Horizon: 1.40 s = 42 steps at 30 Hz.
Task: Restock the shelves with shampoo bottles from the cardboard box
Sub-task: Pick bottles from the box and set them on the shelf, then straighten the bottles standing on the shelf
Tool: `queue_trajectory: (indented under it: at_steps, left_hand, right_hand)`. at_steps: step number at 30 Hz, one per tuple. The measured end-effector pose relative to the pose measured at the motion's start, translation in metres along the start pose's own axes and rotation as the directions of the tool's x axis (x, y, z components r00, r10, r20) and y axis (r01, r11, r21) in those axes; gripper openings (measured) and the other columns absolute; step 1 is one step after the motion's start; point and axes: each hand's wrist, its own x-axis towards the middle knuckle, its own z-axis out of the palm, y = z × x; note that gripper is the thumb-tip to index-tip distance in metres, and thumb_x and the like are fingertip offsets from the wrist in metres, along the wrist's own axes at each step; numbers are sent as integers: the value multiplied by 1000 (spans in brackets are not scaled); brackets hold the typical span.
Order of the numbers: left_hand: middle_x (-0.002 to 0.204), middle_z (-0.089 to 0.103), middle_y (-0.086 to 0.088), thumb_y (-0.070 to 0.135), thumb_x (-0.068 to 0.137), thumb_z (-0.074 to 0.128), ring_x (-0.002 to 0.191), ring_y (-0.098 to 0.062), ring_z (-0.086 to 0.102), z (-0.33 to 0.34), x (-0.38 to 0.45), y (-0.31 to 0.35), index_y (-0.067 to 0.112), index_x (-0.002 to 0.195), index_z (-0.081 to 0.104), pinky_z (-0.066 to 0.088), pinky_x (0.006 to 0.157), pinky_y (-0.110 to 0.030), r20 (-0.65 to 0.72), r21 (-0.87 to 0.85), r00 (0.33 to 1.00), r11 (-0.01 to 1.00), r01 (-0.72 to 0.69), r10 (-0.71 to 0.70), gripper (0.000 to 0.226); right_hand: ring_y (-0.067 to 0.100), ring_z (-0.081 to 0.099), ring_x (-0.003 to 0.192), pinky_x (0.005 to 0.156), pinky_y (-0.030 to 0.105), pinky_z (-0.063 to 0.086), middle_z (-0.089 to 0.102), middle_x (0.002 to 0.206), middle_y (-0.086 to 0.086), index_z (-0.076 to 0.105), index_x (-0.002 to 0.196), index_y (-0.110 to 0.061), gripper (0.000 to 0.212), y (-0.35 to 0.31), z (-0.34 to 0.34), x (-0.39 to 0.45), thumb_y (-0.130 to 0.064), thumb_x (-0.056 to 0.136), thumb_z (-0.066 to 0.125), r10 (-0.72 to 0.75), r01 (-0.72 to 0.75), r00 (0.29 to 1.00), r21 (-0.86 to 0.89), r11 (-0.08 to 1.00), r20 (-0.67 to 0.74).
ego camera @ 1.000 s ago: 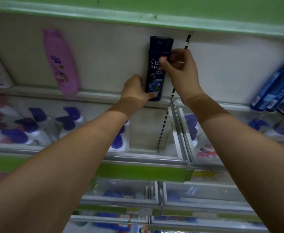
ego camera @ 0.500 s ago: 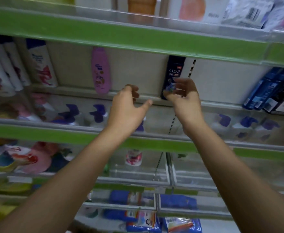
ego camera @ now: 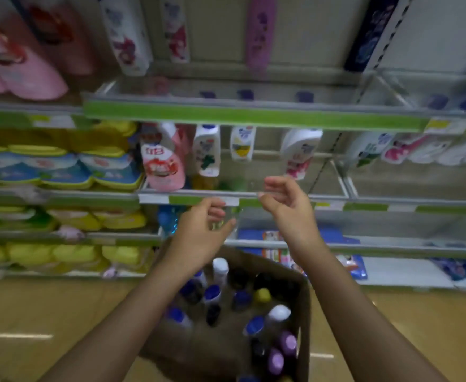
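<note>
Where a second ago both hands were up on the dark blue bottle (ego camera: 369,34) at the back of the upper shelf (ego camera: 254,117), they have now let go and dropped in front of the lower shelves. The left hand (ego camera: 198,232) and right hand (ego camera: 287,208) hang empty, fingers loosely curled and apart. That bottle stands far right, seemingly upright, though blur makes this uncertain. Near, below the arms, the cardboard box (ego camera: 305,312) on the floor holds many capped bottles (ego camera: 254,325).
</note>
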Motion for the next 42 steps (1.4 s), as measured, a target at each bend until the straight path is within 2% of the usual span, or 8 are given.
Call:
queue_trajectory:
  at_steps: [3, 9, 13, 18, 22, 27, 33, 42]
  left_hand:
    - [83, 60, 5, 13, 79, 72, 77, -7, 60, -12, -33, -53, 17, 97, 57, 52, 80, -22, 45, 17, 993, 994, 107, -107, 24]
    - [85, 64, -5, 11, 78, 72, 83, -22, 64, 4, -76, -130, 8, 99, 61, 53, 86, -38, 57, 20, 955, 957, 291, -292, 24]
    - [85, 62, -1, 14, 81, 70, 82, -15, 61, 28, -93, -170, 8, 101, 62, 49, 84, -28, 67, 4, 914, 916, 401, -400, 23]
    - [91, 65, -8, 12, 85, 65, 84, -14, 59, 50, -107, -233, 3, 104, 62, 45, 80, -23, -38, -61, 839, 840, 540, -542, 21]
    - [91, 61, -1, 13, 87, 61, 90, -14, 59, 61, -103, -265, 7, 107, 61, 45, 84, -24, -16, -70, 829, 827, 557, -560, 20]
    - [93, 58, 3, 13, 89, 58, 88, -8, 56, 68, -97, -297, 8, 110, 60, 41, 72, -12, -15, -105, 830, 827, 553, -557, 21]
    - [95, 58, 3, 12, 89, 59, 86, -5, 55, 69, -95, -321, 8, 109, 62, 38, 66, 0, -62, -59, 831, 833, 549, -552, 21]
    - [101, 59, 3, 11, 91, 56, 88, -2, 55, 69, -102, -318, 10, 112, 61, 40, 79, -11, 12, -70, 816, 814, 577, -577, 22]
  right_hand:
    - [15, 57, 88, 81, 27, 48, 62, 93, -5, 59, 97, -18, 18, 40, 22, -36, -4, 87, 64, 129, -127, 991, -51, 991, 34]
    - [15, 60, 90, 74, 14, 48, 64, 91, 3, 61, 97, -12, 19, 114, 31, -77, 1, 85, 66, 291, -283, 956, -164, 945, 31]
    - [16, 60, 98, 85, 27, 50, 64, 95, 1, 60, 89, -23, 22, 165, 31, -88, -3, 84, 68, 401, -373, 914, -270, 888, 57]
    - [17, 57, 95, 78, 23, 48, 60, 94, 3, 61, 104, -8, 18, 232, 49, -102, -3, 86, 65, 473, -421, 877, -340, 841, 83]
    - [18, 57, 104, 91, 32, 49, 57, 96, -3, 56, 104, -14, 19, 281, 72, -107, -13, 88, 67, 526, -443, 844, -416, 794, 105]
    - [21, 52, 120, 89, 25, 40, 57, 128, 6, 50, 129, -10, 48, 323, 100, -109, -25, 87, 68, 564, -444, 819, -506, 740, 105]
    - [25, 51, 122, 86, 23, 35, 53, 134, 10, 41, 134, -9, 65, 358, 131, -104, -30, 81, 74, 589, -497, 808, -514, 699, 20]
    - [14, 53, 102, 83, 26, 40, 60, 112, 4, 53, 125, -12, 46, 343, 108, -114, -14, 83, 70, 564, -502, 826, -458, 733, -3]
